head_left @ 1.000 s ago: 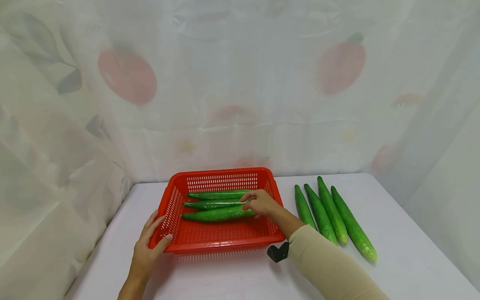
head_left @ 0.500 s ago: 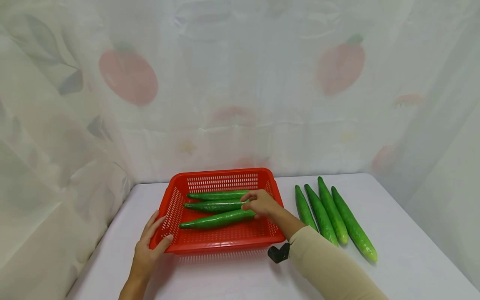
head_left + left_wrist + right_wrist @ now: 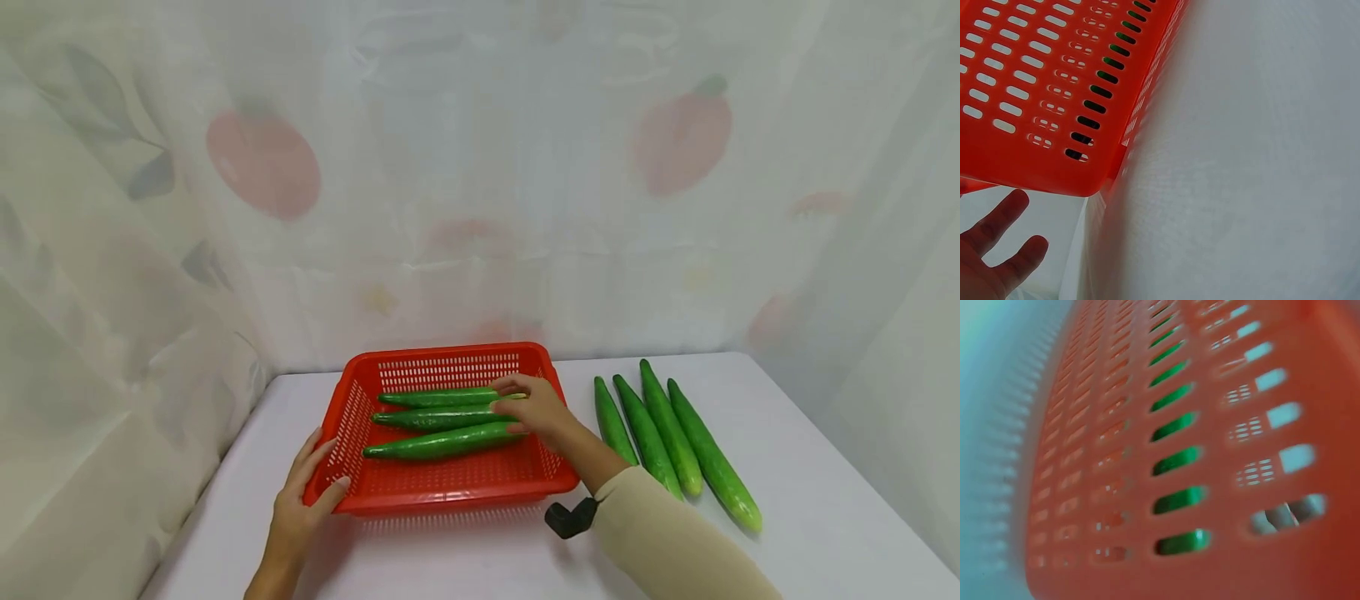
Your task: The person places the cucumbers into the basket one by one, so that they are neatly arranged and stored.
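Note:
Three green cucumbers (image 3: 442, 442) lie side by side in a red plastic basket (image 3: 450, 497) with slotted walls. My right hand (image 3: 543, 417) is over their right ends, its fingers loosely bent with nothing gripped between them. It hides part of those ends; whether a fingertip touches the front cucumber, I cannot tell. At the basket's near left corner rests my left hand (image 3: 296, 496), fingers spread along the left rim and thumb on the front rim. In the left wrist view, two of its fingers (image 3: 1022, 259) show apart from the wall. Green shows through the slots in the right wrist view.
Several more cucumbers (image 3: 678, 442) lie lengthwise on the white table (image 3: 450, 567), right of the basket. My right forearm passes over the basket's near right corner and near their lower ends. A patterned curtain (image 3: 465, 167) hangs behind and at the left.
The front cucumber in the basket has shifted toward me, away from the middle one. My right hand has drawn slightly right with its fingers loosened. The left hand stays at the corner.

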The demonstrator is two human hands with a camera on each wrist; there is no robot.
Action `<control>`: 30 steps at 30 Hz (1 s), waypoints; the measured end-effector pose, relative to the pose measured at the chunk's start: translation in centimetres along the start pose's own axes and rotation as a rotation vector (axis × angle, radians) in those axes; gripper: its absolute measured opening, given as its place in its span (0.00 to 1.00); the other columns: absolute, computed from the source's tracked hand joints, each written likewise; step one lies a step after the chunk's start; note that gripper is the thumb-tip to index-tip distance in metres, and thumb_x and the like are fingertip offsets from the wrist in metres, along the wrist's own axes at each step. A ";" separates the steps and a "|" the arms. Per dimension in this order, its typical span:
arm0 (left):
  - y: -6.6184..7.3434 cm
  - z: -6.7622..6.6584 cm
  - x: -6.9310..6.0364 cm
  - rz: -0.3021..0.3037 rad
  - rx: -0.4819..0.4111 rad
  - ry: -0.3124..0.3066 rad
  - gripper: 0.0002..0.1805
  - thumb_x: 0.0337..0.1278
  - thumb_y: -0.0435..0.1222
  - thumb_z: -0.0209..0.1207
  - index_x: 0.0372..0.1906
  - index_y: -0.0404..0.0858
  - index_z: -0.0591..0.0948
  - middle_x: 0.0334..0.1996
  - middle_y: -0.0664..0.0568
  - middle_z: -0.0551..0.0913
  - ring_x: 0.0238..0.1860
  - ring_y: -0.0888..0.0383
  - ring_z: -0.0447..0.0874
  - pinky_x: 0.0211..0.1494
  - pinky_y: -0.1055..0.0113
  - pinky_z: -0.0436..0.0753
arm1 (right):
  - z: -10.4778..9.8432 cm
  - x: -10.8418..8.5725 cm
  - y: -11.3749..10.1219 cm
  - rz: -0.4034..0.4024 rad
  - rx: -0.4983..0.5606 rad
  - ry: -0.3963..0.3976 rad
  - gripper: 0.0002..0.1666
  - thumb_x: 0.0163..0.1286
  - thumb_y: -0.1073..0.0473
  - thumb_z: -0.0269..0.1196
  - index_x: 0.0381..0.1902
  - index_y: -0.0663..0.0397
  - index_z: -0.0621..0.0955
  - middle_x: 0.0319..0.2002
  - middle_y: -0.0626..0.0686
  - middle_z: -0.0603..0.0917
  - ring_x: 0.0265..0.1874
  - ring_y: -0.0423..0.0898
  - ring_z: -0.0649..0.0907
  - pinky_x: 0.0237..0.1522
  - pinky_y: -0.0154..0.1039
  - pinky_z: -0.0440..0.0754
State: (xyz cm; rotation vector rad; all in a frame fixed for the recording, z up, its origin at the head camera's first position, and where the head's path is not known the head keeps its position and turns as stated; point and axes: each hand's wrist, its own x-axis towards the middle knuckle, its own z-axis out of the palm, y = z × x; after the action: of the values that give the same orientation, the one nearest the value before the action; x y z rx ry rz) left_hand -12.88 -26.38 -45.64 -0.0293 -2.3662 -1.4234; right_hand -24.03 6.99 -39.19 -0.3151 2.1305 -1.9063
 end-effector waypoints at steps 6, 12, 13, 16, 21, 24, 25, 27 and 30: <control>0.0 0.0 0.0 -0.016 0.011 -0.002 0.29 0.61 0.37 0.62 0.67 0.41 0.71 0.72 0.59 0.57 0.68 0.66 0.54 0.53 0.83 0.66 | -0.4 -1.3 -1.0 -0.080 0.056 -0.028 0.21 0.64 0.61 0.65 0.55 0.58 0.77 0.53 0.59 0.76 0.48 0.56 0.79 0.46 0.60 0.78; 0.0 0.0 -0.1 -0.032 0.008 -0.013 0.30 0.62 0.38 0.62 0.68 0.42 0.70 0.73 0.59 0.56 0.68 0.65 0.54 0.52 0.82 0.66 | -1.1 -2.9 -2.2 -0.158 0.035 -0.032 0.22 0.65 0.60 0.66 0.57 0.54 0.76 0.53 0.58 0.77 0.50 0.55 0.78 0.46 0.57 0.79; 0.0 0.0 -0.1 -0.034 0.006 -0.014 0.29 0.62 0.38 0.62 0.68 0.42 0.70 0.73 0.59 0.56 0.68 0.65 0.54 0.53 0.82 0.66 | -1.2 -3.2 -2.4 -0.173 0.026 -0.032 0.23 0.65 0.60 0.66 0.57 0.53 0.76 0.53 0.58 0.77 0.51 0.56 0.78 0.46 0.56 0.79; 0.0 0.0 -0.1 -0.021 -0.003 -0.011 0.29 0.61 0.37 0.62 0.68 0.41 0.70 0.73 0.58 0.56 0.69 0.62 0.54 0.53 0.83 0.65 | -1.7 -4.2 -3.0 -0.216 -0.007 -0.033 0.24 0.65 0.58 0.66 0.58 0.52 0.76 0.53 0.57 0.78 0.53 0.55 0.77 0.46 0.53 0.80; 0.0 0.0 -0.1 -0.018 -0.009 -0.013 0.29 0.62 0.36 0.61 0.68 0.40 0.70 0.73 0.57 0.56 0.69 0.61 0.54 0.53 0.83 0.65 | -2.6 -6.0 -4.0 -0.287 -0.067 -0.011 0.24 0.65 0.59 0.65 0.59 0.52 0.75 0.53 0.57 0.78 0.53 0.57 0.77 0.44 0.49 0.81; 0.0 0.0 -0.1 -0.025 -0.008 -0.014 0.29 0.62 0.36 0.61 0.68 0.40 0.70 0.73 0.58 0.56 0.69 0.62 0.54 0.53 0.82 0.66 | -3.2 -7.0 -4.5 -0.329 -0.109 0.013 0.25 0.65 0.59 0.65 0.59 0.51 0.75 0.53 0.57 0.79 0.54 0.58 0.76 0.44 0.47 0.81; 0.1 0.0 -0.1 -0.027 -0.008 -0.015 0.29 0.62 0.36 0.61 0.68 0.40 0.70 0.73 0.58 0.56 0.69 0.63 0.54 0.52 0.82 0.66 | -3.4 -7.3 -4.7 -0.340 -0.117 0.020 0.25 0.65 0.59 0.65 0.59 0.51 0.75 0.53 0.57 0.79 0.55 0.58 0.75 0.45 0.46 0.81; 0.1 0.0 -0.1 -0.028 -0.013 -0.013 0.29 0.62 0.36 0.61 0.68 0.40 0.70 0.73 0.58 0.56 0.69 0.63 0.54 0.53 0.82 0.66 | -3.8 -8.0 -4.9 -0.359 -0.140 0.038 0.25 0.64 0.59 0.65 0.59 0.49 0.75 0.52 0.55 0.79 0.55 0.58 0.75 0.45 0.46 0.81; 0.2 0.0 -0.1 -0.025 -0.020 -0.015 0.29 0.62 0.35 0.61 0.68 0.39 0.70 0.73 0.57 0.56 0.69 0.60 0.54 0.53 0.82 0.66 | -4.5 -8.9 -5.2 -0.364 -0.145 0.056 0.26 0.64 0.59 0.66 0.60 0.47 0.75 0.53 0.54 0.79 0.56 0.56 0.74 0.46 0.47 0.80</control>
State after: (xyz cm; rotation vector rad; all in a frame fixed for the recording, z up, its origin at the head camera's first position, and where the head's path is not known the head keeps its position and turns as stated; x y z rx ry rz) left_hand -12.72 -26.22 -45.51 -0.0164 -2.3721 -1.4639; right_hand -17.25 13.63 -33.12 -0.7330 2.3867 -1.9633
